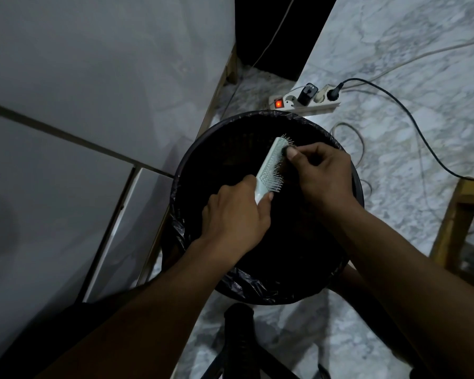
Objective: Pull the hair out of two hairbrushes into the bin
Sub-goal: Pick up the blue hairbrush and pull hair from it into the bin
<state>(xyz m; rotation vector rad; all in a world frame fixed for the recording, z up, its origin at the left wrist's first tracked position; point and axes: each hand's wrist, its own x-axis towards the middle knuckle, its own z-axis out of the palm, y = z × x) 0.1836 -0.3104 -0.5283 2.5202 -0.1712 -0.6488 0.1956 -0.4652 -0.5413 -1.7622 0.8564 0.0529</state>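
A pale green hairbrush (271, 164) with light bristles is held over the round black bin (203, 149), which is lined with a black bag. My left hand (236, 214) grips the brush by its handle, bristles turned to the right. My right hand (323, 170) pinches at the bristles near the brush's far tip, thumb and fingers closed on a small dark tuft of hair (284, 151). Only one brush is in view. The inside of the bin is too dark to make out.
A white power strip (304, 101) with a lit red switch and plugs lies on the marble floor behind the bin, cables trailing right. A white cabinet (93, 105) stands left. A wooden stool leg (449, 228) is at the right, a dark object (238, 318) near my feet.
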